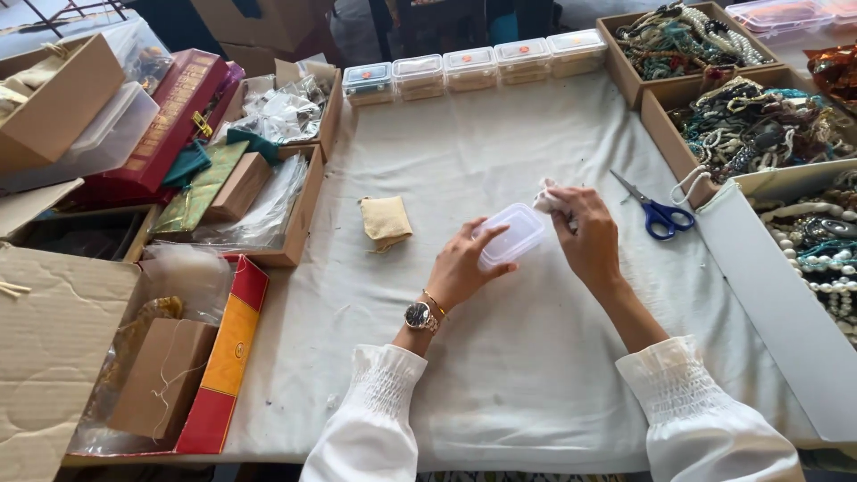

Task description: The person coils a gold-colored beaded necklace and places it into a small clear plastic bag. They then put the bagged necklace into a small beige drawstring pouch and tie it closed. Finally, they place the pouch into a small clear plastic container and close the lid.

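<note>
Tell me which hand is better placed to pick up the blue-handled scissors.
Probably the right hand: it is nearer the blue-handled scissors, though it holds a crumpled white bit. The left hand holds the clear plastic box.

Table w/ white cloth (500,375) carried: blue-handled scissors (656,212), tan pouch (385,221), row of 5 small lidded tubs (473,68) at far edge, cardboard trays of beads (750,125) on right.

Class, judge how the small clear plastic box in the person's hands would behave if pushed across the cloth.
The clear plastic box looks thin-walled, so probably light. Its flat base suggests it would slide, not roll. The left hand pinches it easily; it may flex.
</note>
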